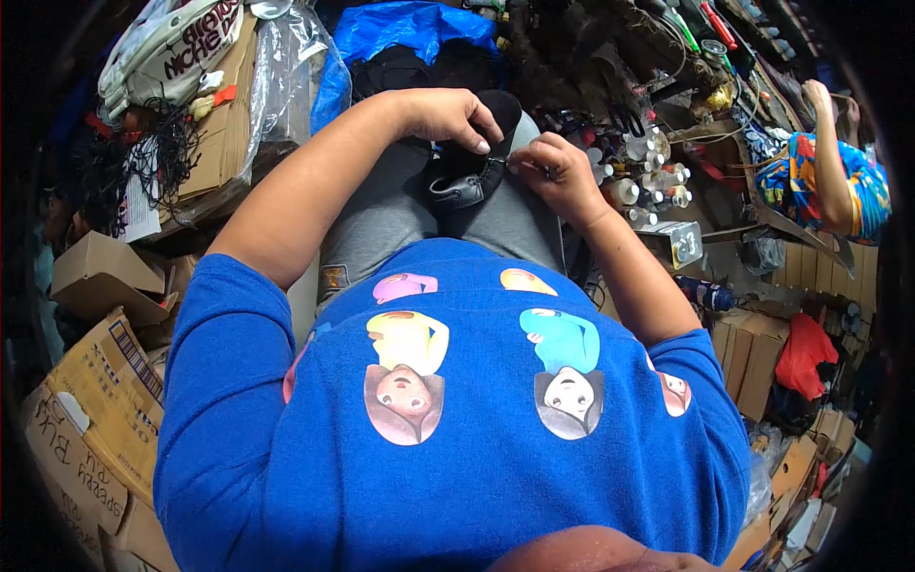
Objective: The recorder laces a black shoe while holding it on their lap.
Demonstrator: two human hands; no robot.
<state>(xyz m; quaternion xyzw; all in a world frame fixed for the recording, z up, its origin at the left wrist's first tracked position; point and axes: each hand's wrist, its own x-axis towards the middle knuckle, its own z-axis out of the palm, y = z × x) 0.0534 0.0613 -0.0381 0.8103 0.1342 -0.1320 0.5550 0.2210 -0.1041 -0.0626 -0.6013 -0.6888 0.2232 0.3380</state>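
A black shoe (457, 193) with a glossy toe lies on my lap, its toe toward me and its dark upper reaching away between my hands. My left hand (456, 116) comes over it from the left, fingers bent and thumb against the black upper, seemingly gripping it. On the other side, my right hand (562, 173) is pinched closed just right of the shoe. A thin, light strand or pin shows between its fingertips and the shoe; which of these it is cannot be made out.
Dark shoe-like items sit on a blue plastic sheet (386, 29) beyond my knees. Several small bottles (658, 176) cluster to the right, near a metal tin (675, 243). Cardboard boxes (107, 272) and tangled black laces (157, 157) are leftward. Another person's arm (831, 172) shows far right.
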